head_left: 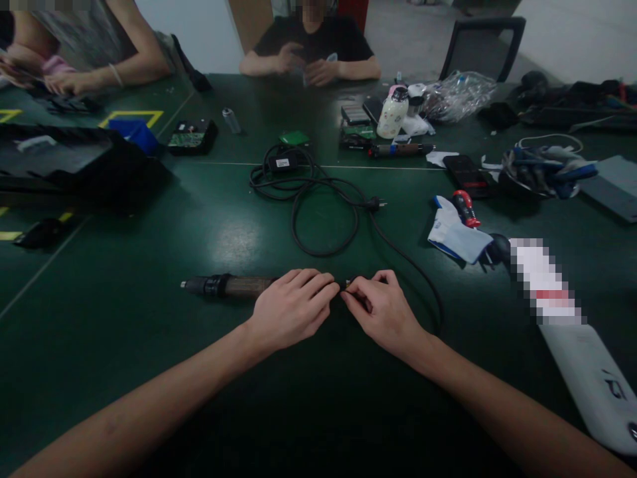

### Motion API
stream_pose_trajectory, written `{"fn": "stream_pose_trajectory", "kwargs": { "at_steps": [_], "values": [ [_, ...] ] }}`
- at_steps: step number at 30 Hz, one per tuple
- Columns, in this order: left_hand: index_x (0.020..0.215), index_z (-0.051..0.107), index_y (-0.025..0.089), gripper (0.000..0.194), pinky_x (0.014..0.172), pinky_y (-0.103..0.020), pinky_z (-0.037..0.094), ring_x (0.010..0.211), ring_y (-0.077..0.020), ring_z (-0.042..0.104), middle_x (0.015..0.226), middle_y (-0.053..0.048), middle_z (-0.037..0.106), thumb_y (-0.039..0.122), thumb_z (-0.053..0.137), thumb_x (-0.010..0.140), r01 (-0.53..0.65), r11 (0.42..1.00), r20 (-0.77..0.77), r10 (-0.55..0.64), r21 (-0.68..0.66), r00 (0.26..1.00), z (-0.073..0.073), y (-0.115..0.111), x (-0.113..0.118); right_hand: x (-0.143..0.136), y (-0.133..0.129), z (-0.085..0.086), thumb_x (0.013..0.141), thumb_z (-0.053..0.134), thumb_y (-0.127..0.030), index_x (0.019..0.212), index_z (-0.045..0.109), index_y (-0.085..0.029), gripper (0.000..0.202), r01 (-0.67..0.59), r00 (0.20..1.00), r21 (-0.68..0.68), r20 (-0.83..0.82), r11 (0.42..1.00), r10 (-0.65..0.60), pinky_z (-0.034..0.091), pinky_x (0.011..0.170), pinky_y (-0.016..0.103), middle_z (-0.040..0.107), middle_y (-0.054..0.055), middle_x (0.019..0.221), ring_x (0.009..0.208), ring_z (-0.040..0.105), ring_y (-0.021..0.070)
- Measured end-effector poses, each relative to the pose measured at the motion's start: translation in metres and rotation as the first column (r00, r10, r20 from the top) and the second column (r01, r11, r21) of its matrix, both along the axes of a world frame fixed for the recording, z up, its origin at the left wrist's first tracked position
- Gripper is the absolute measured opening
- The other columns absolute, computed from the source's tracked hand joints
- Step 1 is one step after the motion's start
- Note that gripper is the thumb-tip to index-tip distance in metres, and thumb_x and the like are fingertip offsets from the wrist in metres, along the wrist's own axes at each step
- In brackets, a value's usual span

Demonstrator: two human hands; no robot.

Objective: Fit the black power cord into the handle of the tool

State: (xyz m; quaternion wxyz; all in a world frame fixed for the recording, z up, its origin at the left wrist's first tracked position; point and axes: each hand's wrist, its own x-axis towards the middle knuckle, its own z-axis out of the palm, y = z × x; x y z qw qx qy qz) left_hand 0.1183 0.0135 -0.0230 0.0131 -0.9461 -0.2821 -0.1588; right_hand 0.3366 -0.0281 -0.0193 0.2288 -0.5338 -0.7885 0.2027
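Observation:
An electric screwdriver (pixel 247 286) lies sideways on the green table, its bit end toward the left. My left hand (pixel 294 305) is wrapped over the back half of its body. At the tool's right end my right hand (pixel 382 304) pinches a dark cord connector (pixel 347 284), partly hidden by my fingers. The fingertips of both hands almost meet there. A black power cord (pixel 418 260) curves down behind my right hand and loops across the table, with its plug (pixel 375 204) and a small adapter box (pixel 282 162) farther back.
To the right lie a glove (pixel 456 234), a red-handled screwdriver (pixel 466 208), a phone (pixel 466 175) and a long white device (pixel 592 378). A bottle (pixel 393 113) and a second electric screwdriver (pixel 402 150) are at the back. Black housings (pixel 64 159) stand left. Two people sit across.

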Motion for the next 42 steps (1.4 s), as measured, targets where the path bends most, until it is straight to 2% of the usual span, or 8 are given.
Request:
{"fn": "stream_pose_trajectory", "kwargs": {
  "at_steps": [5, 15, 19, 24, 29, 33, 39, 42],
  "values": [
    [0.116, 0.062, 0.019, 0.021, 0.093, -0.038, 0.052, 0.109, -0.0217, 0.064, 0.121, -0.006, 0.067, 0.028, 0.054, 0.099, -0.024, 1.0, 0.008, 0.024, 0.008, 1.0, 0.0001, 0.0011, 0.0003, 0.0001, 0.0002, -0.0024, 0.102, 0.055, -0.028, 0.09, 0.061, -0.02, 0.016, 0.007, 1.0, 0.005, -0.001, 1.0, -0.007, 0.032, 0.087, 0.037, 0.067, -0.001, 0.079, 0.065, 0.052, 0.0147],
    [0.114, 0.062, 0.018, 0.019, 0.093, -0.038, 0.052, 0.108, -0.0215, 0.064, 0.121, -0.007, 0.068, 0.028, 0.054, 0.099, -0.025, 1.0, 0.022, 0.025, 0.009, 0.999, 0.0004, 0.0008, 0.0005, -0.0003, -0.0007, -0.0029, 0.102, 0.054, -0.028, 0.089, 0.061, -0.021, 0.016, 0.013, 1.0, 0.022, -0.006, 1.0, -0.013, 0.032, 0.087, 0.037, 0.069, 0.0, 0.081, 0.065, 0.053, 0.0147],
    [0.122, 0.061, 0.02, 0.026, 0.093, -0.039, 0.052, 0.112, -0.0232, 0.063, 0.124, -0.006, 0.067, 0.027, 0.056, 0.097, -0.001, 1.0, 0.001, 0.001, -0.001, 1.0, 0.001, 0.0006, 0.0006, -0.0007, -0.0005, -0.0025, 0.102, 0.054, -0.027, 0.089, 0.061, -0.021, 0.016, 0.015, 1.0, 0.025, 0.006, 1.0, -0.015, 0.033, 0.087, 0.037, 0.068, -0.001, 0.079, 0.065, 0.053, 0.0151],
    [0.114, 0.064, 0.02, 0.019, 0.088, -0.037, 0.052, 0.107, -0.022, 0.065, 0.119, -0.006, 0.069, 0.029, 0.055, 0.098, -0.035, 0.999, 0.027, 0.035, 0.017, 0.999, 0.0009, 0.0009, 0.0004, -0.0011, -0.0005, -0.0017, 0.102, 0.053, -0.027, 0.089, 0.061, -0.021, 0.017, 0.014, 1.0, 0.025, 0.01, 1.0, -0.015, 0.033, 0.087, 0.037, 0.069, 0.0, 0.081, 0.066, 0.054, 0.0153],
    [0.122, 0.062, 0.02, 0.026, 0.093, -0.038, 0.052, 0.113, -0.0227, 0.064, 0.126, -0.007, 0.067, 0.026, 0.055, 0.098, -0.003, 1.0, 0.026, 0.003, 0.0, 1.0, -0.0003, 0.0005, -0.0009, -0.0005, -0.0003, -0.001, 0.102, 0.053, -0.028, 0.089, 0.061, -0.021, 0.017, 0.011, 1.0, 0.011, -0.008, 1.0, -0.011, 0.032, 0.087, 0.037, 0.069, 0.0, 0.083, 0.066, 0.053, 0.015],
    [0.114, 0.064, 0.02, 0.019, 0.092, -0.037, 0.053, 0.11, -0.0207, 0.065, 0.123, -0.005, 0.068, 0.027, 0.055, 0.099, -0.026, 1.0, 0.04, 0.026, 0.003, 0.999, -0.0017, 0.001, -0.0014, -0.0002, -0.0001, -0.0016, 0.102, 0.054, -0.028, 0.089, 0.061, -0.021, 0.016, 0.005, 1.0, 0.01, -0.003, 1.0, -0.005, 0.032, 0.086, 0.037, 0.069, 0.0, 0.082, 0.066, 0.053, 0.0152],
    [0.122, 0.063, 0.02, 0.026, 0.095, -0.038, 0.053, 0.114, -0.0218, 0.065, 0.127, -0.006, 0.068, 0.027, 0.056, 0.097, 0.017, 1.0, 0.063, -0.018, 0.018, 0.998, -0.0031, 0.0013, -0.0021, -0.0009, -0.0005, -0.0012, 0.102, 0.052, -0.028, 0.088, 0.061, -0.021, 0.018, 0.009, 1.0, 0.027, 0.006, 1.0, -0.009, 0.033, 0.086, 0.037, 0.069, -0.001, 0.079, 0.064, 0.054, 0.015],
    [0.115, 0.065, 0.02, 0.019, 0.096, -0.037, 0.053, 0.112, -0.0199, 0.066, 0.124, -0.005, 0.069, 0.025, 0.055, 0.099, 0.011, 1.0, 0.093, -0.013, 0.019, 0.996, -0.0047, 0.0014, -0.0029, -0.0009, -0.0008, -0.0014, 0.102, 0.053, -0.028, 0.09, 0.061, -0.021, 0.016, 0.008, 1.0, 0.027, 0.0, 1.0, -0.008, 0.033, 0.087, 0.037, 0.069, 0.0, 0.081, 0.065, 0.055, 0.0153]
  ]
}}
